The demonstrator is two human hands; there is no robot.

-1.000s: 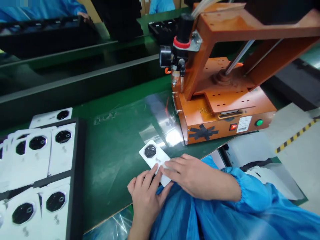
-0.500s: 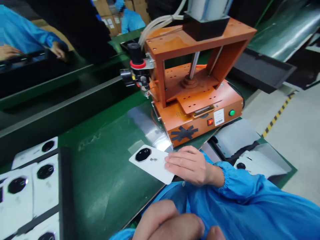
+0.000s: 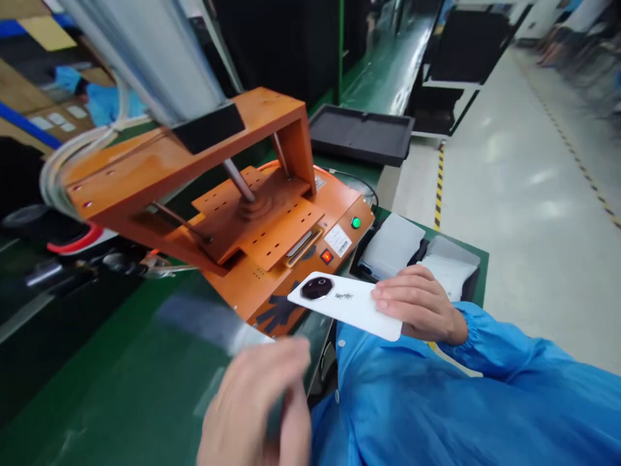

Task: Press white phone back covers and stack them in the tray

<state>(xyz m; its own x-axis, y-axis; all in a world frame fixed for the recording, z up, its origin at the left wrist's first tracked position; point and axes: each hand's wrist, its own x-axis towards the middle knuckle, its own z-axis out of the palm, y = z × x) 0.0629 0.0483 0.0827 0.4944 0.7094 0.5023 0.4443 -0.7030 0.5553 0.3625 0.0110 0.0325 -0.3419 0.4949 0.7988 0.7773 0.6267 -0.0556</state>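
In the head view my right hand (image 3: 420, 301) is closed on the end of a white phone (image 3: 361, 309). The phone's back faces up, with a dark round camera block at its left end and small black marks beside it. It is held in the air between my body and the orange press. My left hand (image 3: 257, 401) is low in front of me, blurred, with the thumb apart from the bent fingers and nothing seen between them. The orange press (image 3: 279, 291) stands ahead, with a lit red switch and a green button on its front.
White phones in clear sleeves (image 3: 449, 262) and a stack of translucent sheets (image 3: 395, 243) lie right of the press. Behind is a black tray (image 3: 361, 133). Green mat (image 3: 140, 388) covers the bench at left. A black rack (image 3: 458, 48) stands on the floor at right.
My view has swung to the right, so the phones at the left are out of sight. The phone in my right hand is now nearer the press front. My left hand has opened out.
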